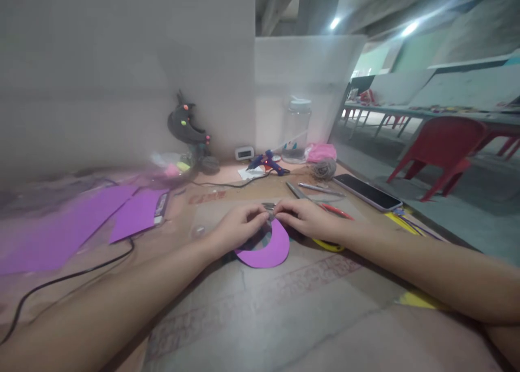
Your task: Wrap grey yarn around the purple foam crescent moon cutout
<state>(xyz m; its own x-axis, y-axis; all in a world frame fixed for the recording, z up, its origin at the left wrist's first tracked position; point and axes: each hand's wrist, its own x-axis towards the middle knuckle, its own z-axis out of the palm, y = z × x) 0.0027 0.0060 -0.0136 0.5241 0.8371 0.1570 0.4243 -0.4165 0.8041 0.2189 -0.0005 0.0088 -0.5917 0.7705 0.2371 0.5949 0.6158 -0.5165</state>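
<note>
A purple crescent cutout (266,257) lies on the tabletop, its upper tip running in under my fingers. My left hand (241,226) is closed in a pinch beside that tip; a small greyish thing shows at the fingertips, too unclear to name. From the other side my right hand (303,216) pinches at the crescent's upper tip, its fingertips nearly meeting the left ones. Scissors with red and yellow handles (337,211) lie partly hidden beneath my right wrist.
Purple sheets (77,226) and a black cable lie to the left. Behind the hands are a blue glue gun (268,162), a grey yarn ball (324,169), a pen (320,189) and a clear jar (297,125). A phone (368,192) rests right. A dark crescent ornament (184,124) stands by the wall.
</note>
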